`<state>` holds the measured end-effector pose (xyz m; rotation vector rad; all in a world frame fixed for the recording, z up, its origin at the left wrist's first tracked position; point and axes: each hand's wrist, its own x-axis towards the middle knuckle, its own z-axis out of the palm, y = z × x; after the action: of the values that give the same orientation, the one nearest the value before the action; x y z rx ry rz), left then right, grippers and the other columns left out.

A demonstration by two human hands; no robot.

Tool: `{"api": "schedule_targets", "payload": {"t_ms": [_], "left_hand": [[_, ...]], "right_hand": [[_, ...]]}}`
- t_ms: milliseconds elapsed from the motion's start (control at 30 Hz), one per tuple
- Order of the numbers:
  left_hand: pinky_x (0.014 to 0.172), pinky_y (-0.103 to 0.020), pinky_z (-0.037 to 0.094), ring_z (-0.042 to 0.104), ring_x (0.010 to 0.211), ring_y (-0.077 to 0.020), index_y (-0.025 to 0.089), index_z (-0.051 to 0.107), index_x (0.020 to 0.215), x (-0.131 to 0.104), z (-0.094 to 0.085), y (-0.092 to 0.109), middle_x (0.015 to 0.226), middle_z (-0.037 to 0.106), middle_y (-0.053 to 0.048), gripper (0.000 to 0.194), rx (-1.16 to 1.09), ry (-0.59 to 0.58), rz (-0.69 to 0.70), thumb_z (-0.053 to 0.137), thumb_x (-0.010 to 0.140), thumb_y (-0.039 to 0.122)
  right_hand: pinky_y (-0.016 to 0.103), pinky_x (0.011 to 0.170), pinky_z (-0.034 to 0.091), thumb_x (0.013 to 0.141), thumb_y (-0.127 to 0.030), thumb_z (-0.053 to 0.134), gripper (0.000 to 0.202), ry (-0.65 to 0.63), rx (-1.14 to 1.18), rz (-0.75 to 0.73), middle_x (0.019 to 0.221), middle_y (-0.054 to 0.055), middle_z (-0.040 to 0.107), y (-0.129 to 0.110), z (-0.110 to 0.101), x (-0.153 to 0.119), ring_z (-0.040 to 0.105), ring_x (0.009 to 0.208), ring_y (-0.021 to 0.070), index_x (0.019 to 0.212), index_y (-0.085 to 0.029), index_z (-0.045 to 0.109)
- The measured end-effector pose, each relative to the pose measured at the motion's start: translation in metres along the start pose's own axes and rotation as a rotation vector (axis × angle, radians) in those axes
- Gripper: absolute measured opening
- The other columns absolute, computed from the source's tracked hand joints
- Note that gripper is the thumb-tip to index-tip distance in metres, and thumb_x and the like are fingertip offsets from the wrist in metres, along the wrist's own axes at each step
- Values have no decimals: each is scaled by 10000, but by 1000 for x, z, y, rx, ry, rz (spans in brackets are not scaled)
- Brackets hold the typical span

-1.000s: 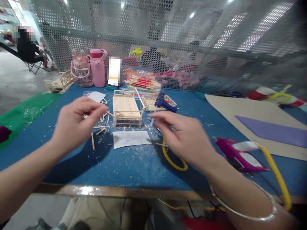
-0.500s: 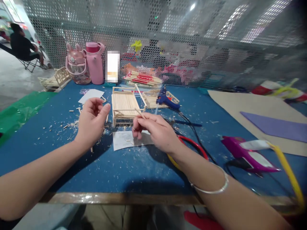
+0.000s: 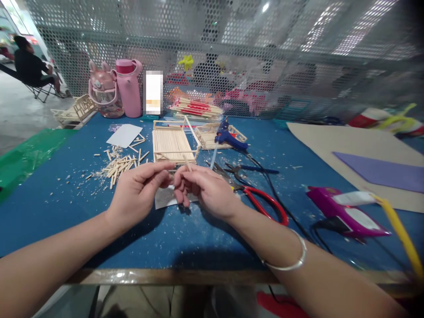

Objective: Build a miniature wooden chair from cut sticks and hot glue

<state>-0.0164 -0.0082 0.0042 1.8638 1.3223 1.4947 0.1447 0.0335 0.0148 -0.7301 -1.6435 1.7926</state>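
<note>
My right hand pinches a short thin wooden stick, whose end pokes up between thumb and fingers. Close beside it, my left hand has its thumb and fingertips pressed together; whatever may lie between them is hidden. Just behind both hands stands a small frame of wooden sticks with a slatted top and raised rails. Under the hands lies a white paper slip, partly covered. A pile of cut stick pieces is left of the frame.
A blue glue gun rests by a second stick model. Red-handled pliers lie right of my right hand, with a purple device farther right. Pink bottles stand at the back left. A person sits beyond.
My left hand has moved right and its fingers have closed, so it meets the right hand. The right hand, still with the stick, has shifted slightly left, uncovering the pliers.
</note>
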Motion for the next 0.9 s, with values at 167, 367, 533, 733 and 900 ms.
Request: {"api": "schedule_targets", "payload": {"t_ms": [167,367,533,733,900], "left_hand": [[636,-246,526,663,702,-141,238,718,858,0,-4,1,790,738,-19,106,223,-29,200,621,821,223],[497,-205,425,583,559,-108,219,714,880,2,-12,-3,658,664,-13,151,534,-23,402,564,862,217],[427,-216,320,438,414,-85,190,623,670,5,-17,5,478,523,42,204,543,27,252,594,830,313],[434,-203,291,393,443,-79,173,519,600,5,-13,10,482,437,52,272,407,-191,210,508,853,273],[418,-200,262,345,433,-69,175,458,536,2,-11,13,458,369,63,314,225,-169,117,478,847,210]], "right_hand": [[220,503,423,864,-223,392,168,5,31,3,555,-27,579,0,2,-1,509,465,84,806,-180,544],[241,533,426,933,-367,344,271,20,-189,14,624,-4,598,1,6,-2,523,493,91,863,-171,517],[258,572,411,948,-397,282,369,99,-592,-94,679,23,606,2,1,-2,528,555,111,893,-162,561],[288,597,316,925,-288,308,326,55,-1379,-224,712,70,637,-4,4,-7,512,601,151,808,-152,581],[235,584,357,905,-287,390,200,64,-1060,-338,717,14,614,-4,7,-9,526,617,119,919,-169,551]]}}
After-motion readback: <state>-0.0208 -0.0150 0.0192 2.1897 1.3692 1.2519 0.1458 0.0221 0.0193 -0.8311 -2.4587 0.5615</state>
